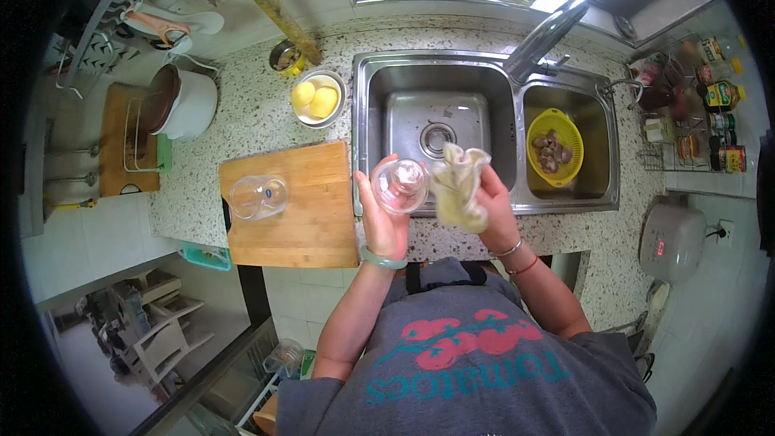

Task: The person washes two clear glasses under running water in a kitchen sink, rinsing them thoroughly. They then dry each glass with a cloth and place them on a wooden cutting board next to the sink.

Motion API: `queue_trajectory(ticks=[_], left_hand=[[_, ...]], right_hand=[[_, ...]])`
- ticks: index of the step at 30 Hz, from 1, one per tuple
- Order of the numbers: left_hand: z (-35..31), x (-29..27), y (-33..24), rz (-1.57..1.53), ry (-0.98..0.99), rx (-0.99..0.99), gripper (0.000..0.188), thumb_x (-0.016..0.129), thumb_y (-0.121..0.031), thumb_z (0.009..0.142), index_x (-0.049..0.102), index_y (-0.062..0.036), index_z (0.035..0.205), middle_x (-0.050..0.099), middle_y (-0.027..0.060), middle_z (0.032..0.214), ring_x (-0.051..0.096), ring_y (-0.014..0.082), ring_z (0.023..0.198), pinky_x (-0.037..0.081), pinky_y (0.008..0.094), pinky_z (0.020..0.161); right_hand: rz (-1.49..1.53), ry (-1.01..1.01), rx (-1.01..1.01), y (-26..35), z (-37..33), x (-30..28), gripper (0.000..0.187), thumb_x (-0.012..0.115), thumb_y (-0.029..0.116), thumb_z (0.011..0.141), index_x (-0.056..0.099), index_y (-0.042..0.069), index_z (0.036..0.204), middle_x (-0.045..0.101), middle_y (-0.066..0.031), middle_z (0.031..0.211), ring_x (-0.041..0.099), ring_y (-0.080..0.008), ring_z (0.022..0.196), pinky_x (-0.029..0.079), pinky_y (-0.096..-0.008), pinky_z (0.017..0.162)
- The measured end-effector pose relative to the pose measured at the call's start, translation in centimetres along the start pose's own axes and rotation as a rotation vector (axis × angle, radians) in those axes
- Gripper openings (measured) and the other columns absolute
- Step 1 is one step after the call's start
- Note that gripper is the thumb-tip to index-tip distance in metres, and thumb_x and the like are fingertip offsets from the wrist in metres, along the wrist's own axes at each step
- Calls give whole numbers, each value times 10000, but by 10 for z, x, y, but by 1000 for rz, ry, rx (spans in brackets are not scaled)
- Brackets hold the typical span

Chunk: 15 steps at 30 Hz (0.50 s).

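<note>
On my left hand (383,224) rests a round clear glass piece (400,186), which looks like a lid; the fingers curve around its far side. A crumpled pale yellow cloth (458,191) is gripped in my right hand (496,211), just right of the glass and slightly blurred. Both hands are over the near edge of the large sink basin (404,81). To the left, a clear glass jar (257,197) is on the wooden cutting board (299,238); I cannot tell whether it stands or lies.
Behind the board, a white bowl (324,123) holds peeled yellow pieces, near a small metal pot (286,57). A yellow colander (576,133) with brownish pieces sits in the smaller basin, beside the faucet (545,36). A white crock (187,105) stands left; a spice rack (686,113) hangs right.
</note>
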<state>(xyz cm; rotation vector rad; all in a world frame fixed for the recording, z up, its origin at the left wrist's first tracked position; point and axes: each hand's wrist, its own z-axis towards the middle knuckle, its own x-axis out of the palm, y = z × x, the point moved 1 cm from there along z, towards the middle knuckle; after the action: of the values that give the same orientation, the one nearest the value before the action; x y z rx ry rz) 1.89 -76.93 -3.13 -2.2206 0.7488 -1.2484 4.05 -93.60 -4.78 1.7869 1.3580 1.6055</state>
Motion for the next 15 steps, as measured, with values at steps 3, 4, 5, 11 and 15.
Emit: queue_trajectory(ticks=[3,4,5,11,15], left_hand=[[-7,17,7,-39,14,2,710,215,-626,969,446,-54,1322,591,136,1198,568,235,1119,449,375,955],[-11,28,9,-111,37,42,692,243,-599,981,456,-32,1317,571,106,1225,562,225,1121,433,368,986],[-8,28,10,-125,43,33,624,302,-554,992,473,-40,1302,562,96,1239,559,207,1129,444,356,976],[1,12,8,-65,87,-10,458,349,-413,1016,498,-66,1274,580,55,1188,578,159,1080,469,343,938],[-10,12,0,-97,80,-44,436,358,-395,1010,492,-86,1287,579,45,1200,574,167,1101,474,345,944]], right_hand=[[-544,106,-264,12,-4,43,781,704,62,734,323,22,1415,349,-135,1438,331,-243,1356,256,-375,1132],[-554,71,-332,6,-1,49,796,730,83,712,337,23,1401,358,-145,1424,335,-266,1350,267,-388,1122],[-565,37,-399,0,3,50,810,756,103,691,351,24,1387,367,-155,1411,339,-290,1344,277,-400,1112],[-737,169,-494,7,15,41,719,798,57,633,480,67,1278,418,-130,1327,445,-276,1223,367,-369,1020],[-732,221,-568,15,15,42,671,838,82,579,571,74,1195,493,-118,1257,477,-271,1184,394,-370,987]])
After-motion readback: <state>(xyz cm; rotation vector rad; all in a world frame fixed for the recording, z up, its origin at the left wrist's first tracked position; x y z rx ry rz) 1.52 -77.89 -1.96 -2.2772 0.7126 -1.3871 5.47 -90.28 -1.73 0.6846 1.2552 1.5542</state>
